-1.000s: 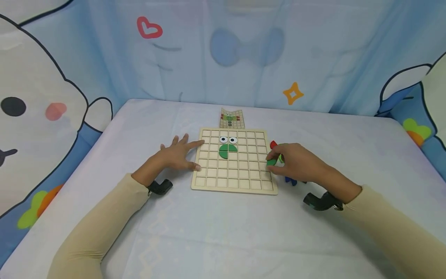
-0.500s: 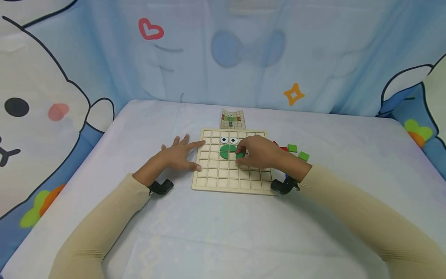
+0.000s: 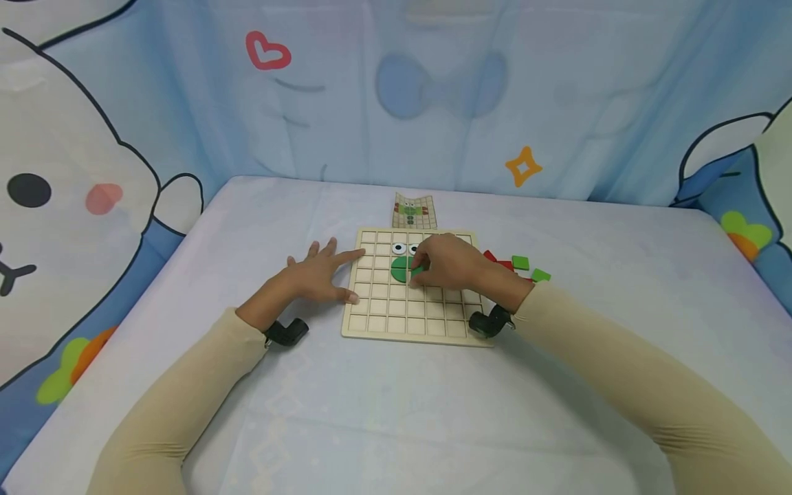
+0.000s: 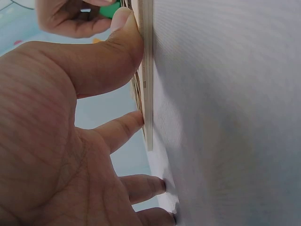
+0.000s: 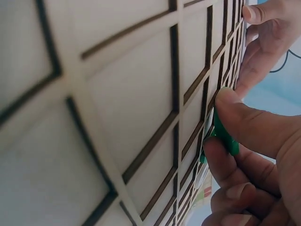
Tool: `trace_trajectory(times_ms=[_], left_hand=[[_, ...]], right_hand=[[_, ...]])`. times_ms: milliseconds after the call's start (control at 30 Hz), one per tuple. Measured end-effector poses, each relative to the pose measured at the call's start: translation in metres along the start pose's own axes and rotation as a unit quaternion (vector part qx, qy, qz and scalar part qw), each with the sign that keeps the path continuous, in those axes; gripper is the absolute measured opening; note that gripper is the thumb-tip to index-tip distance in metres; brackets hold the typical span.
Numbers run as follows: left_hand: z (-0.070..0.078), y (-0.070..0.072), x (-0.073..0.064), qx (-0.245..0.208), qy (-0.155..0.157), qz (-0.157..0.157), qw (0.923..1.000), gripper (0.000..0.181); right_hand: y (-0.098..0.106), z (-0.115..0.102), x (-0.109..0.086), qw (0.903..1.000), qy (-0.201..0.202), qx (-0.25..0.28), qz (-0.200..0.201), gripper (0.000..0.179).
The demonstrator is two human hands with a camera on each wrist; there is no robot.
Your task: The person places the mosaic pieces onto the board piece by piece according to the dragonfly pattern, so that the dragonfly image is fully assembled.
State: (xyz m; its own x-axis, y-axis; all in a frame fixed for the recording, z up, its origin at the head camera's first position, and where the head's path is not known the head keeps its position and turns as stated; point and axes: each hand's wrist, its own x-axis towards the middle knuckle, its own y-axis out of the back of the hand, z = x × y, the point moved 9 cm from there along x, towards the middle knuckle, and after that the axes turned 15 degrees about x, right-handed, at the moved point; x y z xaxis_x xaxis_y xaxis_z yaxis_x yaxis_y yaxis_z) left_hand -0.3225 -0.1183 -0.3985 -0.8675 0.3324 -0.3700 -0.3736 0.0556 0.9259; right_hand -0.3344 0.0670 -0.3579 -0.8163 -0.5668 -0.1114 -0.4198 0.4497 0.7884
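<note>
A wooden grid board (image 3: 390, 323) lies on the table. Two round eye pieces (image 3: 399, 248) sit in its upper cells, with green quarter-circle pieces (image 3: 399, 270) below them. My right hand (image 3: 452, 263) pinches another green quarter-circle piece (image 5: 225, 134) between thumb and fingers, right at the board beside the placed green ones. My left hand (image 3: 315, 273) is spread at the board's left edge; in the left wrist view its thumb (image 4: 101, 66) and index finger touch the rim, while other fingertips rest on the cloth.
A small pattern card (image 3: 414, 212) lies behind the board, showing a coloured figure on a grid. Right of the board are loose red pieces (image 3: 504, 265) and green squares (image 3: 520, 262), partly behind the right wrist. A printed curtain (image 3: 433, 137) hangs at the back.
My right hand has moved left from the loose pieces at the board's right edge to the green shape, carrying the green piece. The left hand has stayed in place.
</note>
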Motion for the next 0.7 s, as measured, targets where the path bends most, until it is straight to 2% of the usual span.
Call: trace_trajectory(times_ms=[267,700], left_hand=[[0.0006,0.0018,-0.0011,-0.003,0.0,0.0,1.0,0.089],[0.0005,0.0023,-0.0013,-0.004,-0.001,-0.003,1.0,0.09]], right_hand=[[0.0007,-0.0018,0.0025,0.9998,-0.001,-0.012,0.015,0.028],[-0.0005,-0.005,0.0038,0.9995,0.001,-0.024,0.018,0.022]])
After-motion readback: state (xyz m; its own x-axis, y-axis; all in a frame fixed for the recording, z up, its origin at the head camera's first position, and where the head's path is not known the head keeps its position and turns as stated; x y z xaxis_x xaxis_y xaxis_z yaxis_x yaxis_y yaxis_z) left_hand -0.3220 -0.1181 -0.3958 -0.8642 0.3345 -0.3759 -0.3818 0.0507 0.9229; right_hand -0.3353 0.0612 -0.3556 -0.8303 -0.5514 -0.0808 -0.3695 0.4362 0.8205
